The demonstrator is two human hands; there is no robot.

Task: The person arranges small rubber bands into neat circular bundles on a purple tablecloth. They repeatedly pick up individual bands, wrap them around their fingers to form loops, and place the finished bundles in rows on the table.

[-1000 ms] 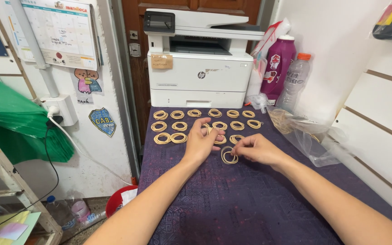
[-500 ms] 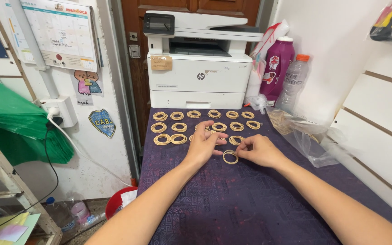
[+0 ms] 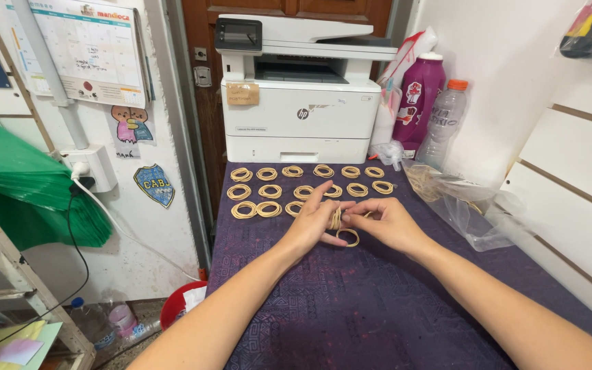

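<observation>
Several small coils of tan rubber bands (image 3: pixel 268 192) lie in rows on the purple patterned tablecloth (image 3: pixel 351 308). My left hand (image 3: pixel 313 223) and my right hand (image 3: pixel 385 220) meet at the near end of the rows. Both pinch a small bunch of rubber bands (image 3: pixel 336 218) between their fingertips. One loose band loop (image 3: pixel 348 238) lies on the cloth just below the hands.
A white printer (image 3: pixel 301 103) stands at the table's far end. Right of it are a purple bottle (image 3: pixel 417 96) and a clear plastic bottle (image 3: pixel 442 123). A clear plastic bag with more rubber bands (image 3: pixel 460 202) lies at the right. A green bag (image 3: pixel 15 178) hangs left.
Both hands have drawn together over the bands; the loop they worked on the cloth now lies below them while they pinch a bunch between the fingertips.
</observation>
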